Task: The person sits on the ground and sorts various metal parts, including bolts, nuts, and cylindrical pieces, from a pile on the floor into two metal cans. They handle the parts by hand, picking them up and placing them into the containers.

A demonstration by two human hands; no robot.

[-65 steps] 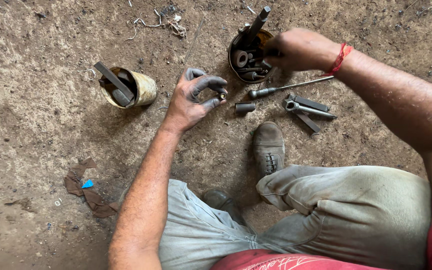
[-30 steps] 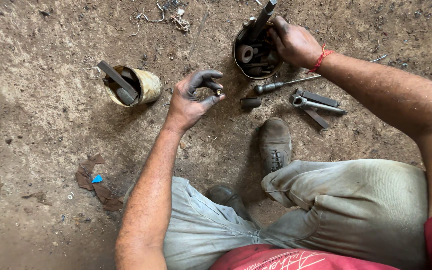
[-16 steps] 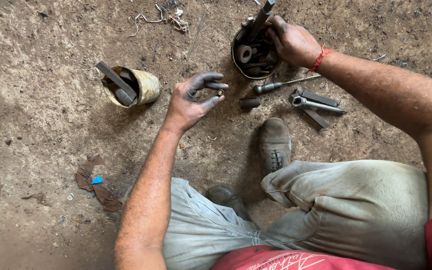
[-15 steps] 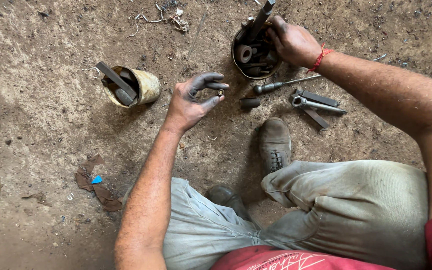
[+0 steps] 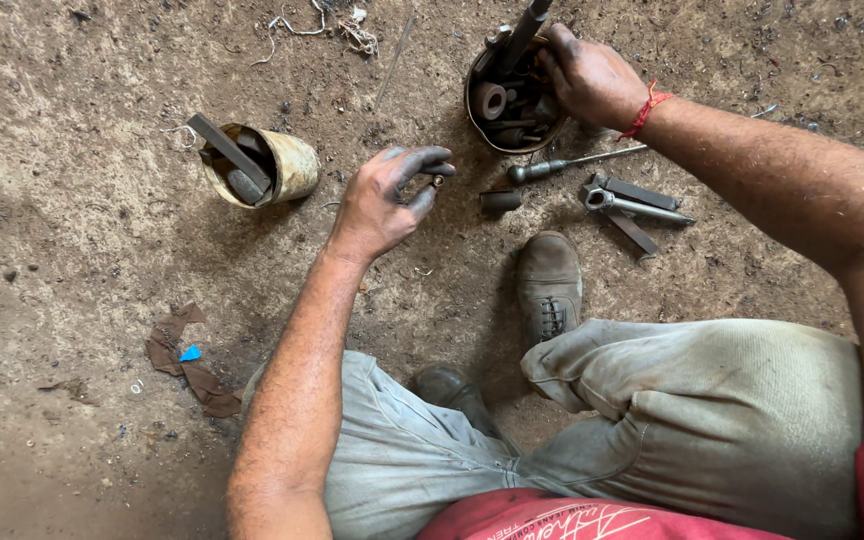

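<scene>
Grease-blackened fingers of the left hand [image 5: 384, 200] pinch a small dark metal bit [image 5: 438, 181] above the dirt floor [image 5: 72, 250]; a firm pinch suits it. Beyond, the right hand [image 5: 592, 75] curls, fingers together, into the round metal parts tin [image 5: 512, 95], tools lying close beside; open ground lies leftward.

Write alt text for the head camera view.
A person crouched on a dirt floor pinches a small dark metal part in the grimy left hand, while the right hand reaches into a round metal tin of greasy parts. A screwdriver lies nearby.
</scene>
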